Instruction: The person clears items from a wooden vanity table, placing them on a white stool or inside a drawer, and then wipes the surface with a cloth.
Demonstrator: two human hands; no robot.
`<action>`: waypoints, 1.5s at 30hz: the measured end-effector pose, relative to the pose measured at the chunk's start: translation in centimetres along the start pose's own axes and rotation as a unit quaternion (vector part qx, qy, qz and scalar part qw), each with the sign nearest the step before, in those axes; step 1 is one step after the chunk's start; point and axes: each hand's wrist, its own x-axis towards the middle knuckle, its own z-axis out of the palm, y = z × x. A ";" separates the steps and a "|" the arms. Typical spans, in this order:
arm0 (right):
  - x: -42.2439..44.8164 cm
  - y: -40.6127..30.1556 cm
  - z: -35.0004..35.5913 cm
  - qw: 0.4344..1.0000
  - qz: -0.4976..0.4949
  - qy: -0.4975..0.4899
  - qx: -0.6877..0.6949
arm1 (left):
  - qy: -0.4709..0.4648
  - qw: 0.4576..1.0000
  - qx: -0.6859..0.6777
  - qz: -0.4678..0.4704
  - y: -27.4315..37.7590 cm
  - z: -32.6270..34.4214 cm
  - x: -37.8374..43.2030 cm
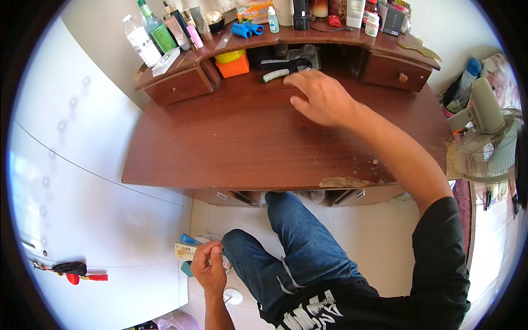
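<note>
My right hand (324, 98) is stretched over the wooden desk (231, 136), palm down, with thumb and fingers apart and nothing visible between them. Its fingertips are nearest to a black hand grip strengthener (288, 68) with pale wrapped handles, which lies at the mouth of the desk's middle recess. The hand partly covers the tool's right end, and I cannot tell whether they touch. Beside my left knee, below the desk's front edge, my left hand (209, 266) has its fingers curled and the thumb against them. Nothing shows in it.
Bottles and tubes crowd the upper shelf, among them a green bottle (159, 31) and blue cylinders (247, 29). An orange box (233, 66) sits in the recess. Small drawers (179, 88) flank it. An electric fan (489, 128) stands at right, a white cabinet (103, 214) at left.
</note>
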 end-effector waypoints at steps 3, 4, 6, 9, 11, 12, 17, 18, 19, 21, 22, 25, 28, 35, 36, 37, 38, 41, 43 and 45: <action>2.5 2.7 2.2 0.999 0.008 -0.002 -0.051 | -0.013 0.999 0.016 0.026 -0.2 0.5 0.1; 3.2 3.3 2.6 0.999 0.008 -0.004 -0.051 | -0.013 0.999 0.031 0.022 -0.5 0.4 -0.2; 4.1 4.5 3.6 0.993 0.022 -0.035 -0.107 | -0.014 0.999 0.045 0.016 -1.0 0.2 -0.8; 5.3 6.0 5.2 0.993 0.054 -0.047 -0.093 | -0.003 0.999 0.022 -0.039 -1.6 -0.2 -1.5; 5.5 6.5 6.3 0.991 0.072 -0.057 -0.097 | 0.005 0.999 0.034 -0.032 -2.1 -0.5 -1.9; 5.8 6.3 6.4 0.989 0.087 -0.064 -0.097 | 0.005 0.999 0.034 -0.031 -2.3 -0.7 -2.1; 6.5 6.1 6.3 0.982 0.115 -0.079 -0.127 | 0.003 0.997 0.028 -0.068 -2.5 -1.0 -2.1; 6.7 6.4 6.2 0.981 0.117 -0.073 -0.137 | 0.001 0.997 0.028 -0.069 -2.6 -0.9 -2.0; 6.9 6.6 6.2 0.981 0.118 -0.074 -0.137 | 0.003 0.998 0.031 -0.053 -2.8 -0.7 -1.8; 7.4 6.8 6.3 0.977 0.128 -0.114 -0.130 | 0.004 0.999 0.034 -0.037 -2.9 -0.6 -1.8; 7.7 6.8 6.2 0.977 0.128 -0.114 -0.130 | 0.006 0.998 0.030 -0.053 -2.8 -0.5 -1.9; 8.5 7.5 6.2 0.962 0.158 -0.184 -0.122 | 0.009 0.997 0.024 -0.069 -2.8 -0.3 -2.1; 8.4 9.4 7.0 0.972 0.133 -0.173 -0.089 | 0.011 0.997 0.011 -0.073 -3.2 -0.2 -2.2; 8.1 9.2 6.1 0.974 0.102 -0.174 -0.106 | 0.018 0.996 0.021 -0.084 -3.0 -0.5 -2.6; 7.9 9.1 5.8 0.972 0.113 -0.179 -0.107 | 0.019 0.996 0.020 -0.084 -3.0 -0.5 -2.6; 7.7 9.3 5.6 0.972 0.112 -0.178 -0.108 | 0.020 0.996 0.019 -0.082 -3.0 -0.5 -2.7; 7.3 9.4 5.1 0.974 0.111 -0.168 -0.101 | 0.021 0.996 0.019 -0.081 -2.9 -0.5 -2.7; 6.1 10.5 4.5 0.979 0.109 -0.146 -0.092 | 0.024 0.997 0.017 -0.076 -2.8 -0.4 -2.9; 5.6 10.9 4.1 0.981 0.108 -0.133 -0.091 | 0.024 0.997 0.015 -0.071 -3.4 -0.6 -3.1; 5.2 11.1 3.9 0.983 0.112 -0.122 -0.085 | 0.024 0.997 0.014 -0.066 -3.5 -0.5 -3.2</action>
